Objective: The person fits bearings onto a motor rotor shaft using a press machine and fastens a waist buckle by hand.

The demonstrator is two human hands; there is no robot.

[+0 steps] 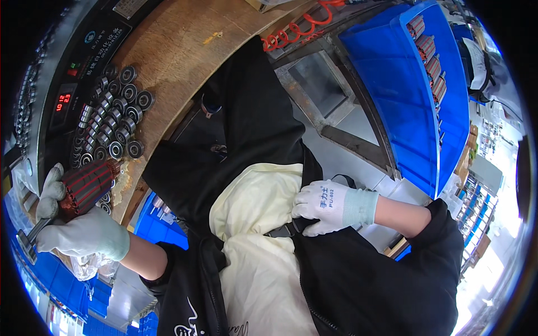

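At the left, my left hand (84, 232) in a white glove is closed around a motor armature (89, 187), a dark red cylinder with brighter red stripes. Its copper-coloured end points toward a pile of small steel ball bearings (115, 112) on the wooden table. A grey metal piece (27, 246) shows beside the glove; whether it joins the armature I cannot tell. My right hand (325, 207), also in a white glove, lies at my waist against the black jacket (358, 269) and pale yellow shirt. Its fingers are curled, and their tips are hidden.
A black machine panel (73, 73) with a red lit display stands behind the bearings on the wooden table (185, 45). To the right, a blue bin (386, 95) holds several armatures. A red coiled hose (291, 33) hangs at the far side, near a metal frame (358, 145).
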